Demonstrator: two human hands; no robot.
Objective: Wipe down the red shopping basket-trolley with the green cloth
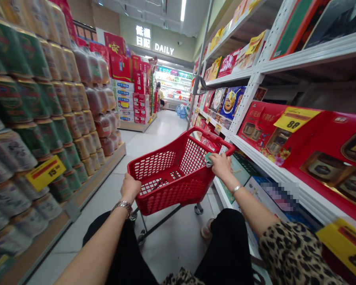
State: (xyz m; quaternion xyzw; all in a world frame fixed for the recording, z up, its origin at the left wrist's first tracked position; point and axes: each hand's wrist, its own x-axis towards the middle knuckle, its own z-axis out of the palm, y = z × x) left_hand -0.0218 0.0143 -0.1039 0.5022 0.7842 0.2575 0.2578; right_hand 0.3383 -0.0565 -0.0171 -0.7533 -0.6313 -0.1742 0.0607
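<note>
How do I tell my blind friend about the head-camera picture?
The left hand grips a red shopping cart; the right hand, at its other end, holds a greenish cloth-like item. Stacked cans stand left, shelves right.

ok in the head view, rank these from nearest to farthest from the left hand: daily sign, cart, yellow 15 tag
1. Cart: in front, gripped by the left hand.
2. Yellow 15 tag: to the left, on the stacked cans.
3. DAILY sign: straight ahead, high up at the far end.
</note>
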